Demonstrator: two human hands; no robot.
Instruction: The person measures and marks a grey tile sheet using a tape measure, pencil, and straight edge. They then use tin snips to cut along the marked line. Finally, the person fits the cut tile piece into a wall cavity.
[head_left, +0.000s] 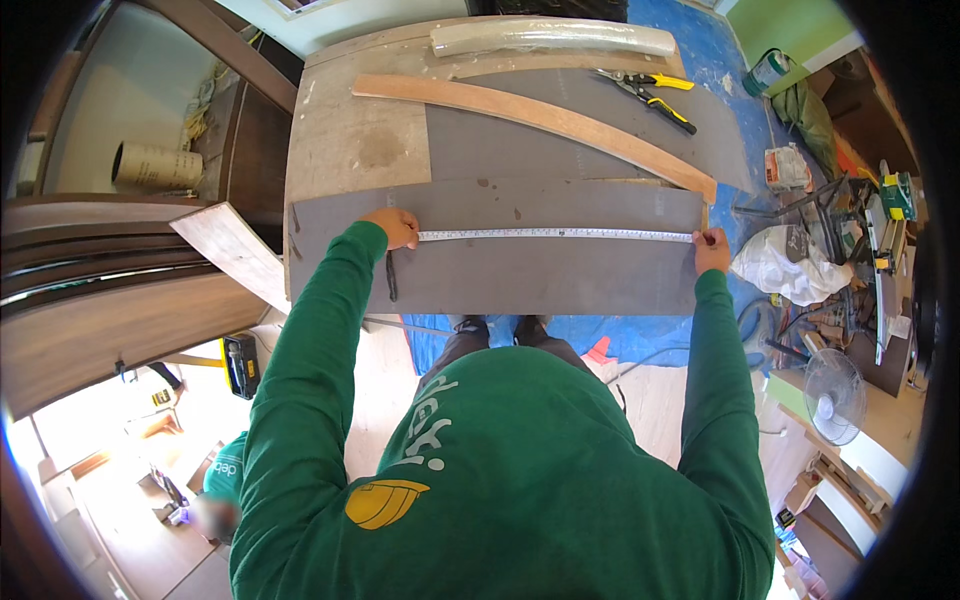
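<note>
A white tape measure blade (555,234) stretches straight across a dark grey sheet (540,280) lying on the work table. My left hand (398,229) is closed around the tape's left end. Below that hand hangs a short black strap (392,276); whatever the palm covers is hidden. At the sheet's right edge my right hand (711,250) pinches the tape's other end. Beyond the tape lies a long, thin wooden strip (530,122), set at a slant. Tin snips (650,97) with yellow and black handles rest farther back, jaws pointing left.
A plastic-wrapped roll (552,38) lies along the table's far edge. Blue sheeting (725,120) covers floor on the right, with a white bag (790,265) and a fan (834,397). A board (235,250) leans at the table's left. Another person (225,470) is at lower left.
</note>
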